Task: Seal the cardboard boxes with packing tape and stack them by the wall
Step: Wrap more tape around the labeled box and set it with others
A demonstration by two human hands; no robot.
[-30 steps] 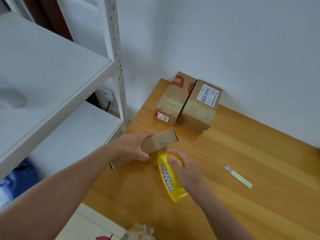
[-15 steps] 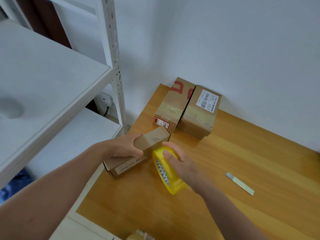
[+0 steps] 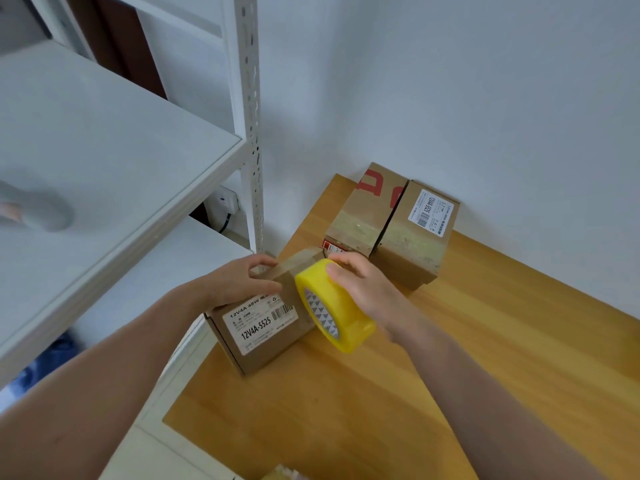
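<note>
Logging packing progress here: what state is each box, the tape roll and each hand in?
front box: on the table, gripped at its top.
tape roll: on edge, against the front box.
left hand: grips front box.
right hand: holds tape roll.
red-marked box: taped, by the wall.
far box: taped, beside it.

Single head-worn wide-angle camera, aimed forward and steeply down.
It sits close above the near left corner of the honey-coloured wooden worktop (image 3: 485, 358), both bare forearms entering from the bottom edge, with the left hand (image 3: 239, 285) and right hand (image 3: 367, 289) meeting just below the frame's middle, within easy reach. It faces the plain white wall (image 3: 450, 98) behind the worktop, which fills the upper right, while the white metal shelving unit (image 3: 104, 150) takes the whole left side. The worktop runs off the right and bottom edges.
</note>
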